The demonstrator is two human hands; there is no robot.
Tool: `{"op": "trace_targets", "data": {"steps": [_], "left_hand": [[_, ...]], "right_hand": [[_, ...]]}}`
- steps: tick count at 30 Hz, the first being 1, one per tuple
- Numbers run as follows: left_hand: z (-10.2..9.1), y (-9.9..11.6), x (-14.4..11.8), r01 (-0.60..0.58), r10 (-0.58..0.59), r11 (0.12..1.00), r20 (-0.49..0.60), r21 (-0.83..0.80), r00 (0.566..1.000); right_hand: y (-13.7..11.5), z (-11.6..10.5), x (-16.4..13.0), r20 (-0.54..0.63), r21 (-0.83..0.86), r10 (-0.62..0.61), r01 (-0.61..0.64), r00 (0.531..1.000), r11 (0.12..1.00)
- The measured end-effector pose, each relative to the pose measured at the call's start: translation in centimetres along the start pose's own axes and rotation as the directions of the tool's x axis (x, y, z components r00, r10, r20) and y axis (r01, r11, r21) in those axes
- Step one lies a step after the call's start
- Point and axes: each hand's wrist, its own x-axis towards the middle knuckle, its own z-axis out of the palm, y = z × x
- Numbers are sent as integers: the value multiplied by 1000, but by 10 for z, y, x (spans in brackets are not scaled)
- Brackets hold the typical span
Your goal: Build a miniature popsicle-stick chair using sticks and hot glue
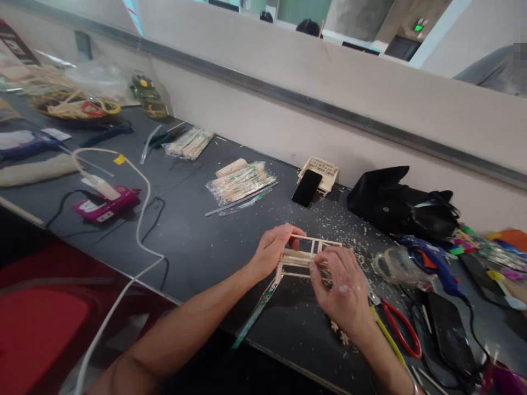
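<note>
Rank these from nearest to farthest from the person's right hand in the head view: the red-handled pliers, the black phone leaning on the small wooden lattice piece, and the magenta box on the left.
1. Red-handled pliers: just right of the right hand, near the table edge.
2. Black phone: behind the hand, by the wall.
3. Magenta box: far left.

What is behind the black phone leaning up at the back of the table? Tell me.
Behind the black phone stands a small wooden lattice frame, against the wall. The phone covers the frame's lower left part, so that part cannot be seen.
</note>
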Motion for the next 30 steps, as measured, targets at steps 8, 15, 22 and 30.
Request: {"op": "trace_targets", "data": {"steps": [8, 15, 22, 30], "left_hand": [[0, 1, 0, 1, -1, 1000, -1, -4, 1000], [0, 1, 1, 11, -11, 1000, 22, 14, 1000], [-1, 2, 3, -38, 36, 992, 19, 123, 999], [-7, 13, 16, 91, -111, 975, 90, 203, 990]], "right_hand": [[-2, 0, 1, -10, 1, 3, -3, 1000, 1000], [-4, 1, 3, 4, 4, -7, 7, 1000, 1000], [1, -8, -1, -51, -9, 63, -63, 997, 998], [-2, -12, -13, -40, 164, 284, -274, 958, 948]]}}
